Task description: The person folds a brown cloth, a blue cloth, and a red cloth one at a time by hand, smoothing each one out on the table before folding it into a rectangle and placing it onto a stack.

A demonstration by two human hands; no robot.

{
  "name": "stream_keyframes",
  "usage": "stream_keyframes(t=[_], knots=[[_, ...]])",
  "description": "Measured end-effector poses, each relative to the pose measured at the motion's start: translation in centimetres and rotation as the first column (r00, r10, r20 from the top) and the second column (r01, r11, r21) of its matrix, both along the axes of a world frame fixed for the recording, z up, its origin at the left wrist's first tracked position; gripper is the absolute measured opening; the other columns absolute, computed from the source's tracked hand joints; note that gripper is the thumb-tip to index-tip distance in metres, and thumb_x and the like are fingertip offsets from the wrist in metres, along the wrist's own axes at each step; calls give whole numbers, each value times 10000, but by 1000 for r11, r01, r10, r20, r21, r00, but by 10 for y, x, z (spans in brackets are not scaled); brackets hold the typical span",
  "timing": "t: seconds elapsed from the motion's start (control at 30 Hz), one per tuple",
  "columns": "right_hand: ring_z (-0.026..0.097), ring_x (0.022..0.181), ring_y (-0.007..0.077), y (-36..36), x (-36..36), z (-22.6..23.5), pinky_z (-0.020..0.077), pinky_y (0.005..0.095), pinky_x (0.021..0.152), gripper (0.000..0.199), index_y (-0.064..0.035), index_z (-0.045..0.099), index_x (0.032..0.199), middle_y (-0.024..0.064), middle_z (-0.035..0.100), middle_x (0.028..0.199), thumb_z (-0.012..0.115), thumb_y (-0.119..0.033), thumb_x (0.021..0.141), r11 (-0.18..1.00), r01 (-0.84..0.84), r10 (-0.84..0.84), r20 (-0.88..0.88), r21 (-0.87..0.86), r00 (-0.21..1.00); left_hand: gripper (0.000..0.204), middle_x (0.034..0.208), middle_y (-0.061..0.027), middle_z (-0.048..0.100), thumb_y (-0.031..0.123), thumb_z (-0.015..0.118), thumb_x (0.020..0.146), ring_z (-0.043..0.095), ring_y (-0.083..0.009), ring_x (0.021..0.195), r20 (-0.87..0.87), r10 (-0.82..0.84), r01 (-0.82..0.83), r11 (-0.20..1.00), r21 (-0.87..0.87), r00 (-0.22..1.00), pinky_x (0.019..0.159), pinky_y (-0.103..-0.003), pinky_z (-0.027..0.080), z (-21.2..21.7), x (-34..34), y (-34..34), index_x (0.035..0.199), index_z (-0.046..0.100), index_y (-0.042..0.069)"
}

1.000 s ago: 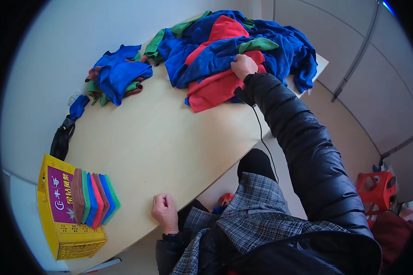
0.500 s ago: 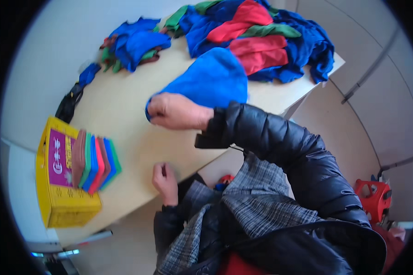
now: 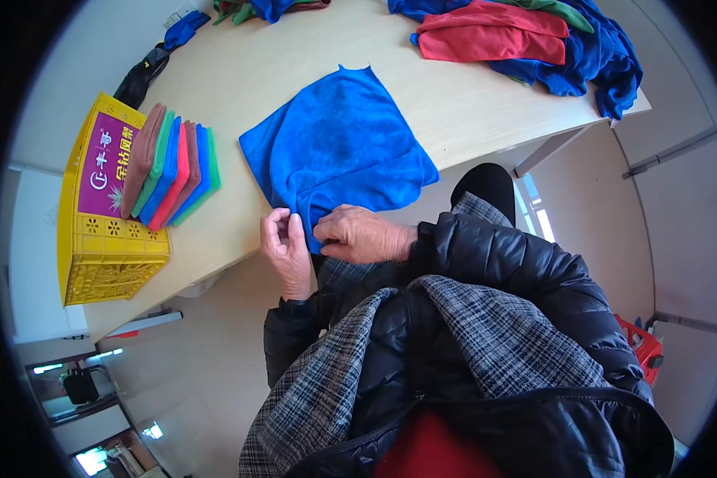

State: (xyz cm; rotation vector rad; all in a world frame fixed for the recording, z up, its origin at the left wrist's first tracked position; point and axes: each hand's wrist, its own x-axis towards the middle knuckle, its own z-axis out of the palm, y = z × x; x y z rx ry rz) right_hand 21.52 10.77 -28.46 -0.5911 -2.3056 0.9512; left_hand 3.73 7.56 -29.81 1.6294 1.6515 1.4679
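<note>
A blue cloth [image 3: 342, 135] lies spread on the table in front of me, its near edge hanging over the table's front edge. My left hand [image 3: 287, 251] pinches that near edge between thumb and fingers. Close beside it on the right, my right hand [image 3: 358, 234] is closed on the same edge, with its fingertips partly hidden. Slight folds run across the cloth near both hands.
Folded cloths [image 3: 182, 171] in brown, green, blue and red stand in a row against a yellow basket [image 3: 115, 267] on the left. A pile of loose cloths [image 3: 494, 36] lies at the far right of the table [image 3: 207, 103]. A red plastic stool [image 3: 644, 346] is on the floor at right.
My right hand has brought the blue cloth nearer and laid it out on the table. My left hand, empty before, now grips its near edge. The view has shifted.
</note>
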Motion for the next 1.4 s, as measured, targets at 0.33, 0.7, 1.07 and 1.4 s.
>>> stream_keyframes(t=[0.33, 0.7, 1.07, 1.4], knots=[[676, 828, 352, -23, 58, -3, 531, 425, 724, 150, -63, 701, 954, 155, 695, 917, 646, -175, 872, 933, 171, -183, -7, -317, 983, 261, 1036, -140, 615, 70, 759, 786, 618, -330, 950, -493, -37, 173, 957, 232, 869, 815, -423, 512, 25, 13, -8, 1003, 619, 34], [655, 896, 149, -22, 140, -33, 534, 293, 789, 336, -20, 614, 1102, 55, 657, 994, 662, -318, 954, 272, 217, -772, -78, -938, 631, 294, 1197, -94, 536, 141, 570, 862, 519, -293, 1084, -957, -39, 567, 812, 137, 287, 947, -452, 414, -13, 97, 27, 1155, 574, 157], [665, 745, 107, -14, 130, -23, 530, 250, 703, 221, -22, 654, 970, 38, 678, 829, 623, -241, 987, 378, 318, -821, -156, -870, 549, 88, 829, -108, 610, 94, 637, 920, 576, -205, 760, -125, -352, 343, 935, -90, 928, 712, -324, 474, 21, 102, 37, 948, 610, 15], [625, 749, 93, -3, 134, 26, 529, 240, 693, 124, -15, 632, 1056, 27, 659, 836, 604, -111, 983, 488, 402, -842, -296, -775, 452, 192, 814, 70, 523, 210, 607, 1005, 417, -30, 744, 357, -238, 184, 966, 179, 903, 680, -202, 380, 78, 57, 83, 944, 623, 28]])
